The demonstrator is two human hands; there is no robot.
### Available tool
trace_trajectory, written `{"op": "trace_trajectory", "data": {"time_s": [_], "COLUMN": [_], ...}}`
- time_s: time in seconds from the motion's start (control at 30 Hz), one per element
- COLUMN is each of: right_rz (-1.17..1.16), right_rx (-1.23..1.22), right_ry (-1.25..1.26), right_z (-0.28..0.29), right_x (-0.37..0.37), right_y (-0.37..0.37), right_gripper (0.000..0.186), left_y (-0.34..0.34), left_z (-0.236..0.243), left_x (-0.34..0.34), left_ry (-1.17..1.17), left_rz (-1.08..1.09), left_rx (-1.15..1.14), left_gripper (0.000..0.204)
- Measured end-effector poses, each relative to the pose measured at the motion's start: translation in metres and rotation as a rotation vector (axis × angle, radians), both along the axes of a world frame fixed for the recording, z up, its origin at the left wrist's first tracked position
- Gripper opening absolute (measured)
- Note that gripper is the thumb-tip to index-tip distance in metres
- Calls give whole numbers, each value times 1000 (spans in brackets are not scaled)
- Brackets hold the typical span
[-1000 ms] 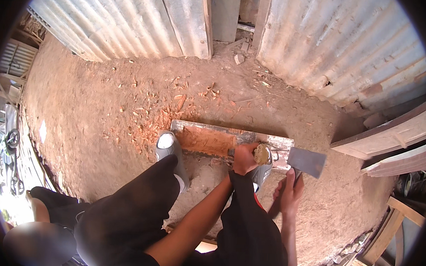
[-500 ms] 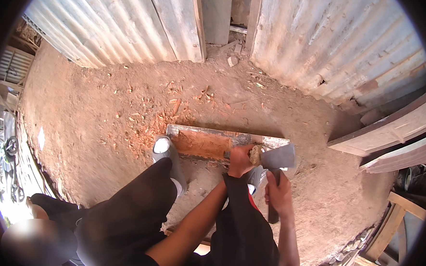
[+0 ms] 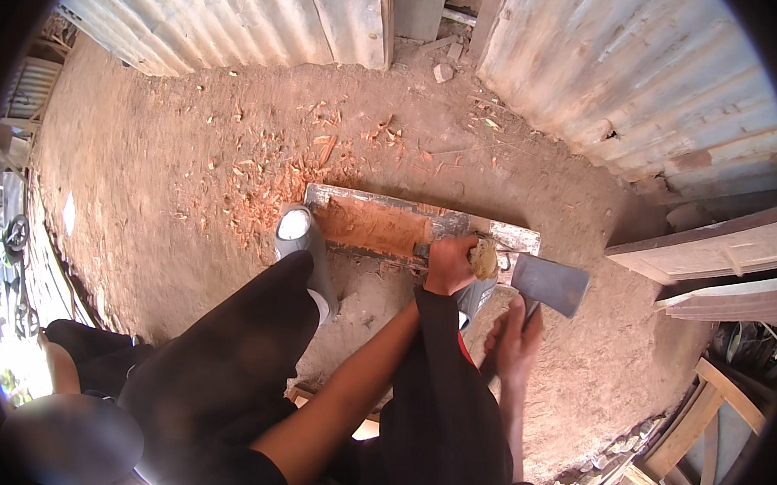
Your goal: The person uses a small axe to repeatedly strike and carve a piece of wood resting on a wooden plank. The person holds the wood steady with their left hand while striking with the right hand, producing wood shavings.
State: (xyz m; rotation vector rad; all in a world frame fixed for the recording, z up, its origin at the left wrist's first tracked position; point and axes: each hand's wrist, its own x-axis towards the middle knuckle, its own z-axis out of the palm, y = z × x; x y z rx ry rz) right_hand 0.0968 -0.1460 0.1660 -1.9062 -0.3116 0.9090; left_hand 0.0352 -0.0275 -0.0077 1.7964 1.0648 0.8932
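Note:
A long wooden plank (image 3: 376,229) lies on the dirt ground, its left part cut down to a bare reddish recess with dark, worn edges. My left hand (image 3: 450,265) is closed around a chisel (image 3: 484,259); its short dark blade points left at the end of the recess, and the frayed handle end sticks out to the right. To the right of that, my right hand (image 3: 515,344) grips the dark handle of a mallet (image 3: 553,284). The mallet's grey rectangular head is apart from the chisel's end.
Grey shoes (image 3: 305,238) press against the plank's near side. Wood chips (image 3: 268,183) litter the ground at left. Corrugated metal sheets (image 3: 216,18) stand at the back, wooden panels (image 3: 705,241) at the right. Another person's dark-clothed leg (image 3: 93,350) is at lower left.
The mallet head has swung right, away from the chisel's end, and turned. My left hand stays on the chisel. The whole view has tilted, so the plank appears higher.

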Motion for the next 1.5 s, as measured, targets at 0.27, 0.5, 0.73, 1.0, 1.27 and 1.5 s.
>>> {"op": "trace_trajectory", "data": {"time_s": [0.27,0.5,0.73,1.0,1.27,1.5], "right_rz": [36,317,79,125,64,-101], "right_rx": [-19,-209,-105,-90,-103,-46], "right_ry": [44,59,180,-11,99,68], "right_z": [2,2,2,-19,13,-7], "right_x": [16,25,24,3,25,24], "right_y": [-7,2,0,-8,-8,2], "right_gripper": [38,37,38,38,37,37], "left_y": [5,4,-1,-1,-1,0], "left_z": [-5,6,4,7,1,5], "left_x": [-7,0,8,12,5,9], "left_ry": [-127,-71,78,-2,85,123], "left_rz": [-16,20,17,16,5,-1], "left_rx": [-141,-48,-38,-46,-89,2], "left_gripper": [33,23,23,22,22,24]}}
